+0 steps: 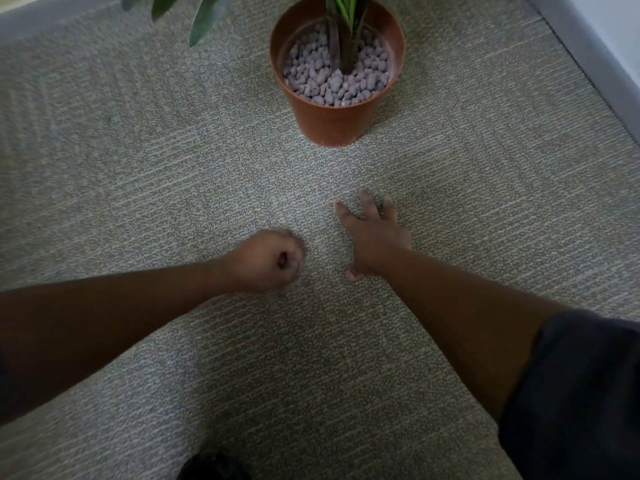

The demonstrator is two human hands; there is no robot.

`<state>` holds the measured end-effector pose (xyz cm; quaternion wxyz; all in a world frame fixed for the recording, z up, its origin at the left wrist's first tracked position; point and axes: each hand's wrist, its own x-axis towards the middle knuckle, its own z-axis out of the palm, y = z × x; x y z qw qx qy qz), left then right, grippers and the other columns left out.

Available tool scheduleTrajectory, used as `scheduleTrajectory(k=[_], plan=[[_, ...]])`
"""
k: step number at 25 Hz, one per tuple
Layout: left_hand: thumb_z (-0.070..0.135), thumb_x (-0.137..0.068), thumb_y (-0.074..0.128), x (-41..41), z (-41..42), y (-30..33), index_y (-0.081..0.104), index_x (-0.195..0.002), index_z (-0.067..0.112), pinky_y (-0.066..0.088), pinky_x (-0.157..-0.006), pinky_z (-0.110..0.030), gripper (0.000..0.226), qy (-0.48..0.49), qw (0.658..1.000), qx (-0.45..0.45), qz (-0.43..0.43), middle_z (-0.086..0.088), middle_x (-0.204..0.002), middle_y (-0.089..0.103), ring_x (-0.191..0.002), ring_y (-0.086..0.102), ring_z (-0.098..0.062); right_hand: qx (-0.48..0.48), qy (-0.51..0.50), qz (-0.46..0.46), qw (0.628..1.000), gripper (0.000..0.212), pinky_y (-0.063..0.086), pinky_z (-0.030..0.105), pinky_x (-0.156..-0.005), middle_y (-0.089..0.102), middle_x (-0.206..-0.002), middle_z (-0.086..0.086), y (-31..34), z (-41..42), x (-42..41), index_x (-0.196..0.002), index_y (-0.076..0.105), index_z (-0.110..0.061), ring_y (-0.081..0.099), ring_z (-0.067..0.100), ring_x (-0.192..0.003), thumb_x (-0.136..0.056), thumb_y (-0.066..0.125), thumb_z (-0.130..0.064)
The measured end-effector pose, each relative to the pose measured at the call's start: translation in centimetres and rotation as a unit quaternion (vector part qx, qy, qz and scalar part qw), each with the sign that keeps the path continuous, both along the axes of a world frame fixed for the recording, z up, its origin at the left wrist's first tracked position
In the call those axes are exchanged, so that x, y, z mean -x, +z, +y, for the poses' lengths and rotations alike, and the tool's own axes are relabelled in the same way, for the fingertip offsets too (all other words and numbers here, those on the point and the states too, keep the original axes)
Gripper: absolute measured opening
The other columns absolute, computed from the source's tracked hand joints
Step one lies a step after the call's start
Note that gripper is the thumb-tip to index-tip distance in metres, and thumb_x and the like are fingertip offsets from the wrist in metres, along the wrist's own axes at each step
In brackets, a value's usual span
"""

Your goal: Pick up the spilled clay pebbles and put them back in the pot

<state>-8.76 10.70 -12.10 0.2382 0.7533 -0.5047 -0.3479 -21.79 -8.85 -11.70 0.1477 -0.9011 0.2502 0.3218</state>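
A terracotta-coloured pot stands on the carpet at the top centre, filled with greyish-purple clay pebbles around a green plant stem. My left hand is curled into a fist just above the carpet, below and left of the pot; what it encloses is hidden. My right hand lies flat on the carpet with fingers spread, pointing toward the pot. I see no loose pebbles on the carpet around the hands.
Grey-beige carpet covers the floor. A grey skirting board and white wall run along the right. Dark green leaves hang at the top left. A dark object sits at the bottom edge.
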Motion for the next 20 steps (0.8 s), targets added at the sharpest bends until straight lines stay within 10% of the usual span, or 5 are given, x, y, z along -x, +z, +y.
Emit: scheduleTrajectory(k=[15,20], plan=[[-0.001,-0.082,0.079,-6.8,-14.2,12.1,0.068,-0.101,0.004,0.06,-0.08,-0.03,0.022,0.351,0.892,0.243,0.148,-0.011,-0.095,0.075,-0.085,0.074,-0.014,-0.003,0.0,-0.004,1.0,0.14,0.039,0.068,-0.105,-0.036,-0.161,-0.006,0.2,0.0,0.0,-0.151,-0.015,-0.051,-0.022,0.042,-0.15,-0.063,0.093,-0.045],[-0.001,-0.085,0.075,-6.7,-12.5,10.2,0.064,-0.121,0.006,0.057,-0.089,-0.025,0.038,0.338,0.908,0.238,0.062,0.0,-0.115,0.069,-0.103,0.069,-0.005,-0.003,-0.003,-0.002,1.0,0.14,0.04,0.067,-0.104,-0.035,-0.161,-0.005,0.4,0.1,0.0,-0.151,-0.015,-0.051,-0.021,0.042,-0.15,-0.062,0.093,-0.045]])
